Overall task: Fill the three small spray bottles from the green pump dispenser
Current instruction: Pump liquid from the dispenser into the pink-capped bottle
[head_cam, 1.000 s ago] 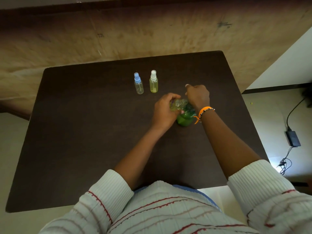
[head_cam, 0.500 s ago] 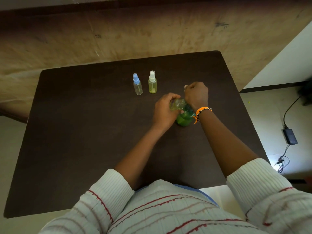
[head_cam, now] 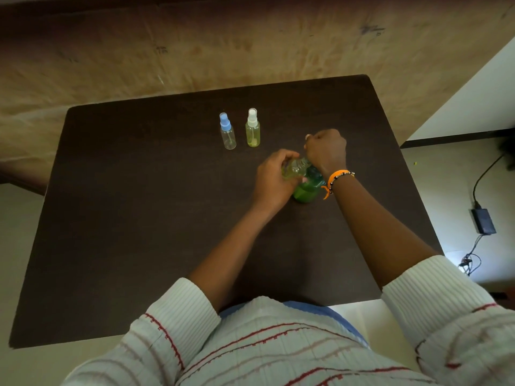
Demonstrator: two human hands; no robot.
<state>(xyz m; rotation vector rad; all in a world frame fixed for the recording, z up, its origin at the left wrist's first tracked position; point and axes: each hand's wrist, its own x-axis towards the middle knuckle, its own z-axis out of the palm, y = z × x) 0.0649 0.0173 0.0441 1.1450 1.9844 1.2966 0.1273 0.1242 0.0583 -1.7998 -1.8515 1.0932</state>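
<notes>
While your left hand [head_cam: 274, 176] grips the uncapped spray bottle [head_cam: 295, 169], fingers curled round its body, you hold it tilted with its neck toward the dispenser [head_cam: 306, 189]. Your right hand [head_cam: 326, 150] sits closed over the top of the dispenser, at 1 o'clock from the left hand. The pump head is hidden under that fist, so you cannot confirm from this view exactly what the fingers grasp; judge it to be the pump head. The dispenser stands on the table [head_cam: 139, 218] at about 2 o'clock from the table centre, touching both hands.

Check progress as follows:

1. Bottle with white cap [head_cam: 253, 129]: stands upright at 12 o'clock from the table centre. It shows yellow-green liquid and is capped. Treat it as filled.
2. Bottle with blue cap [head_cam: 227, 132]: stands upright just beside the white-capped one, on its 9 o'clock side, not touching it. Its body looks clear. Treat it as not yet filled.
3. Bottle in your left hand: shows yellowish liquid inside. The level is not readable. Treat it as being filled now.

Judged from this, one bottle is done, one is in hand, and one is left. The cap of the held bottle is not clearly visible; a pale object at the right hand's fingertips may be it. Remaining work: finish and cap the held bottle, then open, fill and cap the blue-capped one.
</notes>
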